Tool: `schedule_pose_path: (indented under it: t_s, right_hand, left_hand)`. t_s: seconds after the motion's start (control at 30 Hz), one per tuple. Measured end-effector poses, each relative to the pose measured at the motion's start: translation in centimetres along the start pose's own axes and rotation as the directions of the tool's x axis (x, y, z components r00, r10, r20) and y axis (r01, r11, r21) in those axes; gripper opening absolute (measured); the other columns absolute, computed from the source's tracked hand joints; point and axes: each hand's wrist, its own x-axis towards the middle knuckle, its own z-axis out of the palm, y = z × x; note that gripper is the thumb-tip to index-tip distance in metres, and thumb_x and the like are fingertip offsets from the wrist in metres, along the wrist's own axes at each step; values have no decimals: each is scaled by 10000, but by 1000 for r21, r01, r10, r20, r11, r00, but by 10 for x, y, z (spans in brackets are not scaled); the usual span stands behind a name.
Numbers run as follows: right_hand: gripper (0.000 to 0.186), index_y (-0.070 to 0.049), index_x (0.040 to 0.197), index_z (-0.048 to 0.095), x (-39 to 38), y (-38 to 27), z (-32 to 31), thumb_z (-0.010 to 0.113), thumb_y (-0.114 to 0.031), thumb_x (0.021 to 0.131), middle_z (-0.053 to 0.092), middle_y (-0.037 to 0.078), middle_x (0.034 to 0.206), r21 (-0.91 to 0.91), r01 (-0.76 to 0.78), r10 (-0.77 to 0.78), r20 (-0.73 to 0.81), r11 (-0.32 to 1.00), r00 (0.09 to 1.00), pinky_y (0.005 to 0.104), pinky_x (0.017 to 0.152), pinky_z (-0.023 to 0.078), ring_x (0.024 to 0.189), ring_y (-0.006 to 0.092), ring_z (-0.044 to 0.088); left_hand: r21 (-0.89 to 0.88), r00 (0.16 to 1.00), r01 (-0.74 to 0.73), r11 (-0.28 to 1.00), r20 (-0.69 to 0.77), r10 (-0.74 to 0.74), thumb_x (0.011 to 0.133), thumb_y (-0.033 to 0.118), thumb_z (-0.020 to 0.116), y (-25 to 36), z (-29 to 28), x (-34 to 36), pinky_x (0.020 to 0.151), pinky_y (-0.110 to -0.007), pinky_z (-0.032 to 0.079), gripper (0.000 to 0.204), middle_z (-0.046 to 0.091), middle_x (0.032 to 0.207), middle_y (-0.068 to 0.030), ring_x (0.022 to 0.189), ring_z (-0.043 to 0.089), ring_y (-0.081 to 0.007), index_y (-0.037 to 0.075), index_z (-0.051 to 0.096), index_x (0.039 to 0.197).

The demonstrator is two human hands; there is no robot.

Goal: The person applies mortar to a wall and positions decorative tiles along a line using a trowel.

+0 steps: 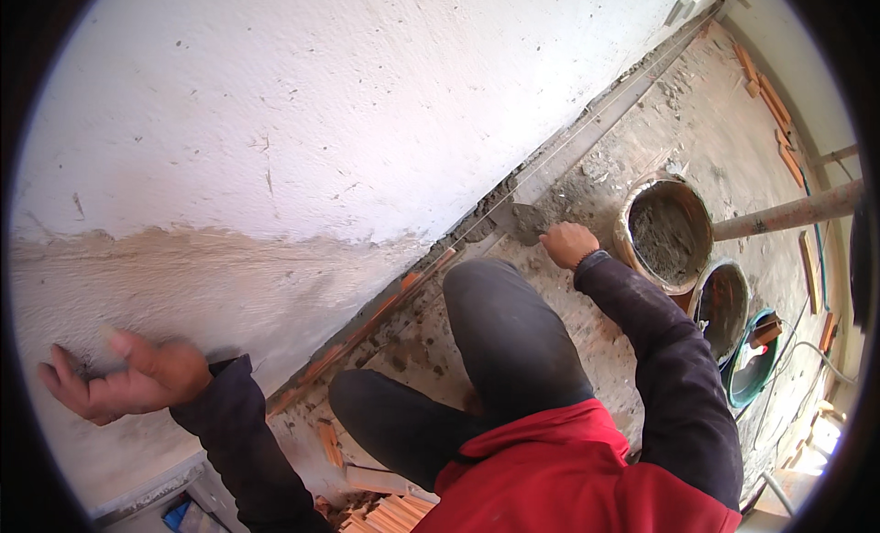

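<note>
Head view, reading the clock from the middle of the picture: our right hand (570, 244) is at 3 o'clock, closed in a fist around the handle of a trowel (529, 223). The blade lies just past our knuckles between 2 and 3 o'clock, low over the floor (701, 120) beside the foot of the pale wall (275, 120). It is blurred and coated grey, so its outline could be part steel, part wet mortar.

We judge the trowel stiff and fairly light by itself, but nose-heavy when loaded; the mortar looks soft and apt to slide off if the blade tips. The handle, hidden in our fist, is the place to hold it, snugly and close to the blade; wet grit could make it slippery. Nothing about it seems fragile.

From our fist the blade points toward 10 o'clock, at the wall's foot, and its long axis seems to run from there back toward 4 o'clock.

Our left hand (133, 379) is at 8 o'clock beside the wall, fingers loosely curled, gripping nothing. At 3 o'clock stands the mortar bucket (632, 258), just beyond our right hand.
</note>
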Motion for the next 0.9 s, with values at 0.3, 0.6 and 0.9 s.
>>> schedule_pose_path:
  t_s: [0.3,0.6,0.9]
  right_hand:
    - [536,86,835,649,-4,-39,40,426,-371,1003,641,255,693,477,-268,95,356,837,930,474,597,527,632,372,673]
    - [458,27,972,675,-1,-35,68,431,-360,992,677,259,974,227,31,-70,167,973,983,523,818,508,919,443,649]
    - [411,-21,966,688,-2,-32,48,463,-365,964,673,251,958,166,153,-183,186,974,965,525,829,507,929,441,647]
  left_hand:
    - [73,1000,-15,997,8,14,858,453,578,-2,2,-3,1090,-441,219,645,392,1412,-195,1264,293,-296,-27,499,1282]
    - [83,999,-2,997,38,-1,849,396,606,2,-2,-2,1095,-430,249,612,365,1366,-171,1266,289,-285,-18,496,1285]
    - [-19,1000,-14,1000,17,14,858,318,660,0,5,-6,1040,-423,315,582,390,1226,-186,1193,374,-285,-18,469,1293]
